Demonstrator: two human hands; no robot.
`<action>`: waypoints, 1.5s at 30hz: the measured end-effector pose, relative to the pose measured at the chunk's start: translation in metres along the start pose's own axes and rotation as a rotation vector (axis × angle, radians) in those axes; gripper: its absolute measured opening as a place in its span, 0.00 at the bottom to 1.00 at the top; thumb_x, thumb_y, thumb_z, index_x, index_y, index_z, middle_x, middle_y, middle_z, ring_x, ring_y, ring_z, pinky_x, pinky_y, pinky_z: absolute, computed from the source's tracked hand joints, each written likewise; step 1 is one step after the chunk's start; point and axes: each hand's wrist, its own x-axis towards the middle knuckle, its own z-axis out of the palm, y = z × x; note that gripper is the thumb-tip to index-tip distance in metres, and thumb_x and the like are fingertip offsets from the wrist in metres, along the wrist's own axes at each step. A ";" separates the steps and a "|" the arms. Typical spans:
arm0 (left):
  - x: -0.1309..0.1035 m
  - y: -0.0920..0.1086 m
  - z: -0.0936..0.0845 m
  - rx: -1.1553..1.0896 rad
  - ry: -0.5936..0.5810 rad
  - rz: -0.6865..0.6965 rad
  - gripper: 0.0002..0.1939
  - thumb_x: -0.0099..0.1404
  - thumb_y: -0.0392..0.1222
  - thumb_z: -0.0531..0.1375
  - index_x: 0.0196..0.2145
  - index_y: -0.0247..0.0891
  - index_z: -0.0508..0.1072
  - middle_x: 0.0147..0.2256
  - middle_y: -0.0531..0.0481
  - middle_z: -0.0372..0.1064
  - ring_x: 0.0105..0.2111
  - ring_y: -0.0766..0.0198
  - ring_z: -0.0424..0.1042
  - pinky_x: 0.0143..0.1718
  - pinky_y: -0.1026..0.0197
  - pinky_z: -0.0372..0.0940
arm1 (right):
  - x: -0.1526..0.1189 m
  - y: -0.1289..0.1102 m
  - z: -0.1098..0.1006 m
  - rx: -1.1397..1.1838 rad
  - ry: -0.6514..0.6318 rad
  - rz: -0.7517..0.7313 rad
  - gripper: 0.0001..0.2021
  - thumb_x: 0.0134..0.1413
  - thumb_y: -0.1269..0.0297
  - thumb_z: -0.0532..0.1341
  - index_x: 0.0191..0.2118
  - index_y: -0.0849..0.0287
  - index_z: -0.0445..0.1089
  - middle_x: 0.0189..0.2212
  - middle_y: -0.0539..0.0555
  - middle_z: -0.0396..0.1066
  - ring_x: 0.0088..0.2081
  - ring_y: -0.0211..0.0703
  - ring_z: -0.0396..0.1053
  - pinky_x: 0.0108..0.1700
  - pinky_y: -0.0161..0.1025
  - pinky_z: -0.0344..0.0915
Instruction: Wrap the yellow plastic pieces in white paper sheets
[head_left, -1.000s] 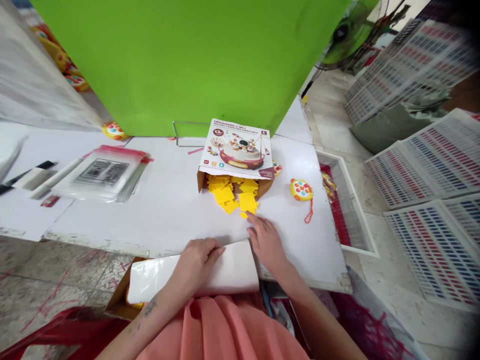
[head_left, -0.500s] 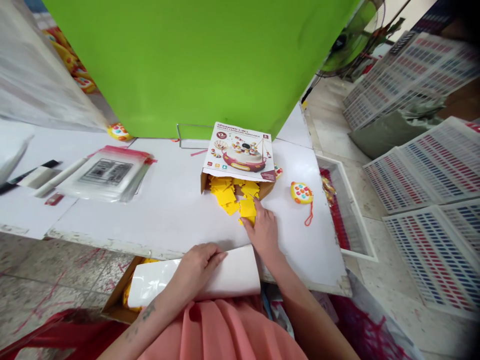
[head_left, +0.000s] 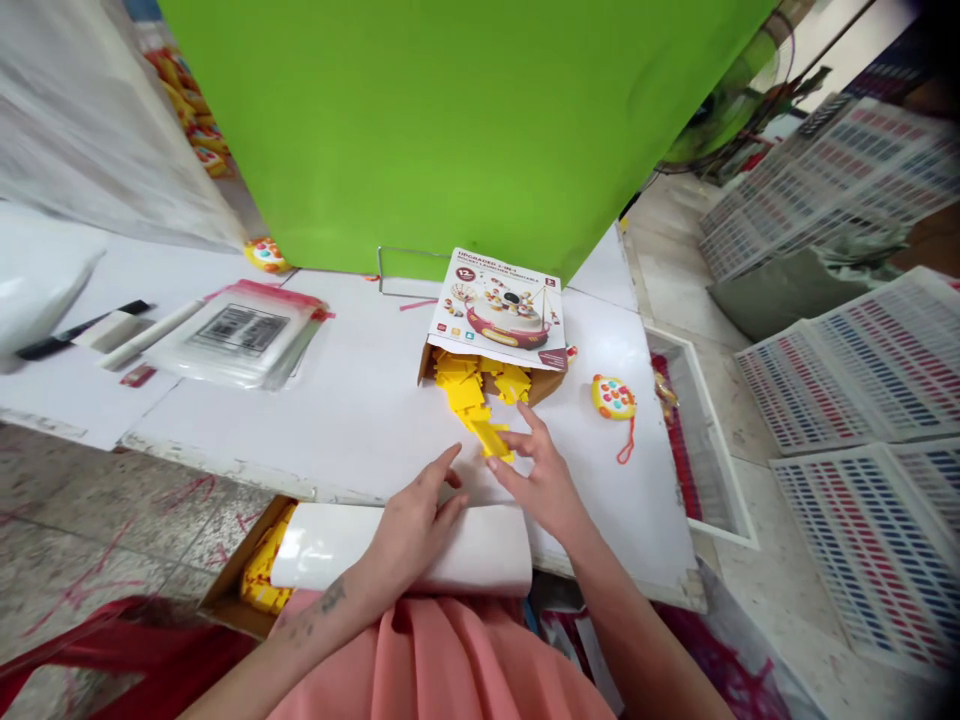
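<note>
Between thumb and fingers of my right hand is a flat yellow plastic piece, tilted above the tabletop. More yellow pieces spill from the open front of a cardboard box with a printed rocket launcher turntable lid. My left hand holds nothing; its fingers are apart, just left of the piece. Under that hand a curved white sheet lies across my lap at the table edge.
A round toy with coloured buttons lies right of the box. Plastic bags with a label lie left. Behind stands a green panel. Below the table is a carton of yellow pieces; white crates stand right.
My left hand has lifted off the white sheet and opened toward the right hand. My right hand has drawn the yellow piece slightly nearer and tilted it. The view has shifted slightly.
</note>
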 end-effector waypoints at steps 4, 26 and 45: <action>0.000 0.004 0.004 -0.001 0.022 0.046 0.32 0.62 0.41 0.54 0.61 0.44 0.46 0.45 0.47 0.64 0.27 0.67 0.65 0.35 0.60 0.64 | -0.018 -0.020 0.014 0.159 -0.162 0.057 0.41 0.48 0.66 0.61 0.63 0.52 0.36 0.40 0.52 0.71 0.43 0.41 0.68 0.47 0.43 0.63; -0.004 0.009 -0.018 -0.968 -0.255 -0.342 0.15 0.59 0.47 0.57 0.40 0.36 0.64 0.30 0.53 0.65 0.26 0.70 0.62 0.26 0.69 0.57 | -0.008 -0.035 -0.012 0.119 -0.284 0.070 0.07 0.55 0.62 0.54 0.35 0.58 0.66 0.33 0.50 0.71 0.35 0.39 0.68 0.36 0.36 0.64; -0.012 0.011 -0.021 -0.993 -0.304 -0.263 0.16 0.60 0.46 0.57 0.45 0.38 0.67 0.37 0.49 0.69 0.31 0.68 0.65 0.30 0.67 0.60 | 0.009 -0.063 -0.019 -0.522 -0.503 -0.291 0.04 0.54 0.69 0.54 0.30 0.56 0.64 0.27 0.48 0.68 0.28 0.36 0.64 0.28 0.33 0.53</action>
